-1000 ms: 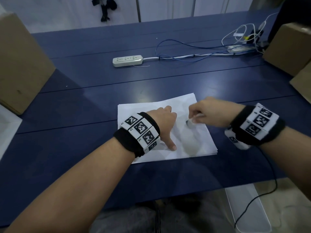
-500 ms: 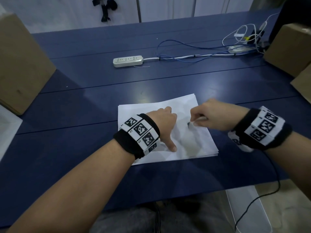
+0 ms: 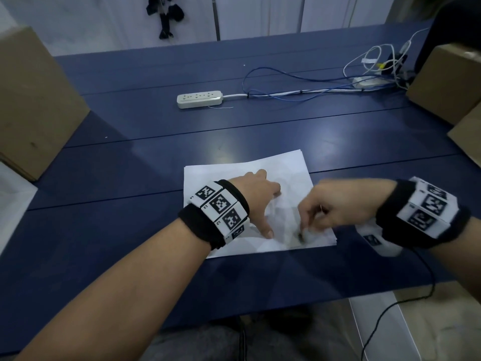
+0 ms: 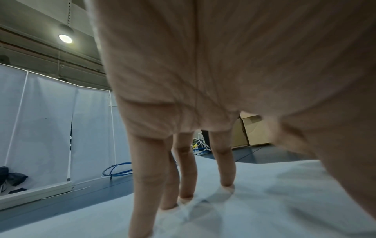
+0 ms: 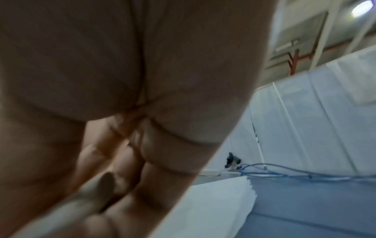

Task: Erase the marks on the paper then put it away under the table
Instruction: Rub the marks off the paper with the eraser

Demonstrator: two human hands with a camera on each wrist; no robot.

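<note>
Room: white partition panels [image 3: 260,14] stand behind the far edge of the desk; a round ceiling lamp [image 4: 65,38] shows in the left wrist view.
Desk: dark blue planked top [image 3: 130,157], seen from above in the head view.
Paper: white stack of sheets [image 3: 281,168] lies flat on the desk, near the front edge and slightly right of centre; its layered edges show in the right wrist view [image 5: 234,193].
Marks: small dark smudge [image 3: 300,237] on the sheet near its near-right corner, just beside the right hand's fingertips; other marks too faint to tell.
Left hand: left hand [image 3: 260,196] rests on the paper's left half, fingers [image 4: 223,169] straight and spread, tips pressing the sheet; thumb tip also down on the paper.
Right hand: right hand [image 3: 335,204] hovers over the paper's near-right part, fingers curled down and pinching a pale, slim eraser [image 5: 81,201]; blurred in both views, exact shape not clear.
Hands, relation: apart, left hand to the left of the right one, both over the paper.
Wrists: black bands with black-and-white marker tiles [image 3: 221,204] on both.
Far desk: white power strip [image 3: 200,99], blue and white cables [image 3: 299,87] running right from it.
Sides: cardboard box [image 3: 33,100] at left; cardboard boxes [image 3: 447,82] at right.
</note>
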